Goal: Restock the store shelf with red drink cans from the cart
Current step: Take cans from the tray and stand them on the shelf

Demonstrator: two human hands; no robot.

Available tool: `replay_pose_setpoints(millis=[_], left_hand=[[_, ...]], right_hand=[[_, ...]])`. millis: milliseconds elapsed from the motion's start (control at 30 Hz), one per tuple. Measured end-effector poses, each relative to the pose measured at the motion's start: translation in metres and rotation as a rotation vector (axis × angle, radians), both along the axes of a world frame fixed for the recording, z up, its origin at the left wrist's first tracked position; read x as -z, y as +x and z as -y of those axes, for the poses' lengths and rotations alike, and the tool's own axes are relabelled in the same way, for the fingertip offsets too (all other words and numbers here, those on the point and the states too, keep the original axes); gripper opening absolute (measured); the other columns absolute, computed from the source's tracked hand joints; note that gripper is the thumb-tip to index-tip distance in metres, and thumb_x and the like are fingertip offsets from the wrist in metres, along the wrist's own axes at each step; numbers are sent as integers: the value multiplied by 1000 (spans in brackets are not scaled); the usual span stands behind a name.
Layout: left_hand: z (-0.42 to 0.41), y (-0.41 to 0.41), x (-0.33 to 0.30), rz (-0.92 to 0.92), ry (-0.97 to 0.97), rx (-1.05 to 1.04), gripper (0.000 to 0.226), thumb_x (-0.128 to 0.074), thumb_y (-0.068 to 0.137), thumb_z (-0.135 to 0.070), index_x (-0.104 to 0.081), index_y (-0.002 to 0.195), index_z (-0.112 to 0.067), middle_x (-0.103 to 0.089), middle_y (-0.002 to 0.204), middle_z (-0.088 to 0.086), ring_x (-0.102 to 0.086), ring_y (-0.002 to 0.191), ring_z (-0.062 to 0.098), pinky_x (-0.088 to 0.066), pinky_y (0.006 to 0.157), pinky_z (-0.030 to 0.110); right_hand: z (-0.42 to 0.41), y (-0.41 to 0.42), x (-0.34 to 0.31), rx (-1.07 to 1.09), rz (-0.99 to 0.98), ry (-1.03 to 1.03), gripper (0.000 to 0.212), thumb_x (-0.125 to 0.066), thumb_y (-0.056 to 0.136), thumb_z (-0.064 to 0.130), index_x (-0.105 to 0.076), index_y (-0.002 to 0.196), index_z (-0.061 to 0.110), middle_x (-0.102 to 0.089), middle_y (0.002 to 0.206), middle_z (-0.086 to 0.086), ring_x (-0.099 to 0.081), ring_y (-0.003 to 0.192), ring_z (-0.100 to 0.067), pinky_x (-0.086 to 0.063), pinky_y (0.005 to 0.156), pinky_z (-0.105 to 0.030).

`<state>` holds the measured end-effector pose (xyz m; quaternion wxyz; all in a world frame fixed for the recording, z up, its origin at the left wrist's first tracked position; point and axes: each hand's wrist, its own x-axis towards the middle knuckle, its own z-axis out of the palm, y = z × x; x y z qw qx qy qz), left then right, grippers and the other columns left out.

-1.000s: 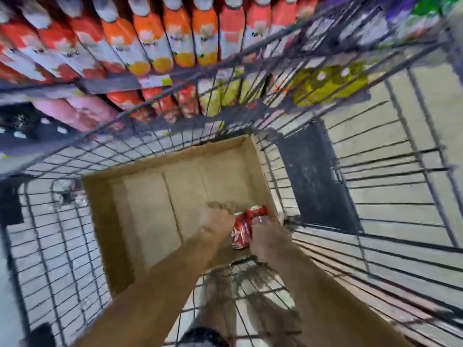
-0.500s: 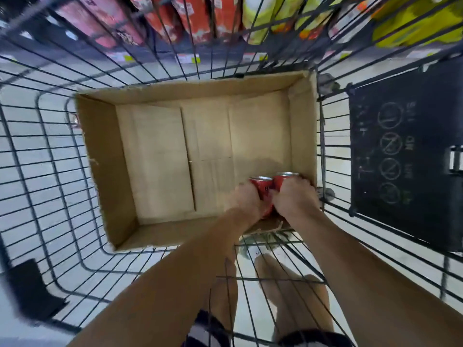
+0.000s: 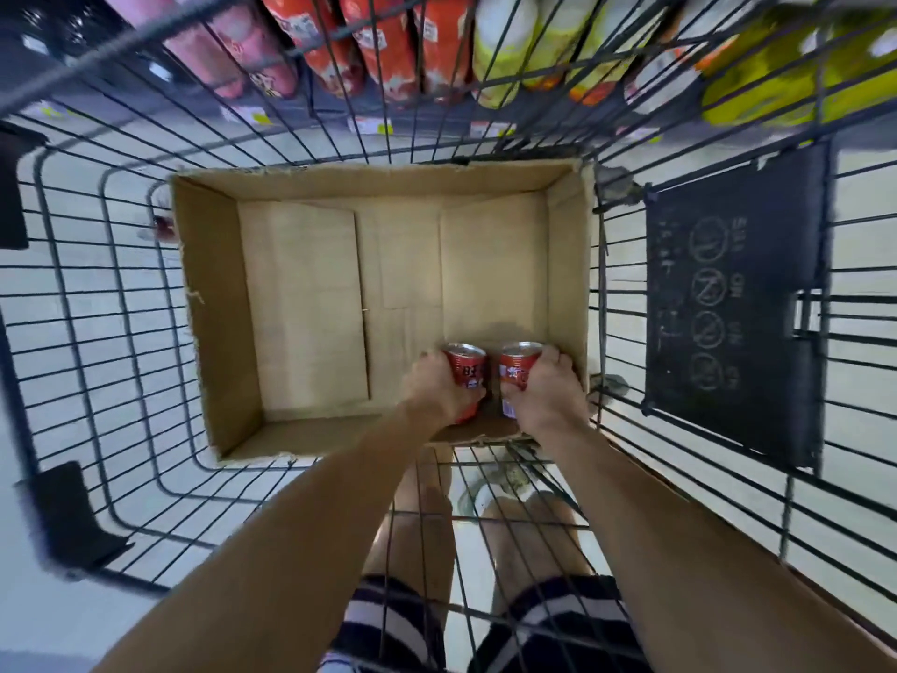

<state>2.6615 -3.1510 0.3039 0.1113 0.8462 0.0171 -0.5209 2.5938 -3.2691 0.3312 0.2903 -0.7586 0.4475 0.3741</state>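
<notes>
Two red drink cans stand upright side by side in the near right corner of an open cardboard box (image 3: 218,303) inside the wire cart (image 3: 97,332). My left hand (image 3: 434,391) grips the left red can (image 3: 467,369), fingers curled round its side. My right hand (image 3: 546,391) grips the right red can (image 3: 520,366) the same way. Both silver can tops show above my fingers. No other cans show in the box.
Beyond the cart's far rim, the store shelf (image 3: 369,123) holds rows of red, pink and yellow-green bottles (image 3: 388,46). A black folded child-seat panel (image 3: 728,303) hangs on the cart's right side. My legs and feet show through the wires below.
The view has tilted down from the shelf into the cart. My hands have each closed round a can, and the two cans now stand slightly apart and upright.
</notes>
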Motion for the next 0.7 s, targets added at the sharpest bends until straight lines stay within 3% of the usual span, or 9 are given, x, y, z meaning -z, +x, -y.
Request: replay_pose_setpoints(millis=[267,367,533,700], left_hand=[[-25,-8,-79,138,-152,-42,64,-82,73,-42,-55,123,-13,-67,113,7,-65,101,25,-53,88,36],[-33,-15,-116,259,-180,-76,71,-83,69,-43,-51,125,-15,-68,110,5,-66,99,24,-54,87,38],[-44,-33,-198,449,-280,-207,63,-84,73,-35,-57,124,-13,-70,110,7,-66,97,20,-52,87,29],[-64,-66,-278,642,-441,-372,62,-88,68,-23,-57,122,-16,-66,100,-3,-62,87,8,-47,80,21]], right_hand=[[1,-17,-71,-31,240,0,73,-77,84,30,-37,144,13,-48,133,-8,-49,125,-26,-40,108,-39],[3,-26,-99,-37,338,-28,68,-78,82,32,-45,138,11,-52,127,-10,-52,121,-28,-43,105,-40],[1,-45,-163,-10,517,28,64,-83,77,33,-52,130,15,-59,120,-7,-58,113,-26,-46,97,-35],[-17,-61,-244,-122,742,42,62,-80,68,49,-53,118,22,-63,112,-2,-60,107,-25,-52,88,-40]])
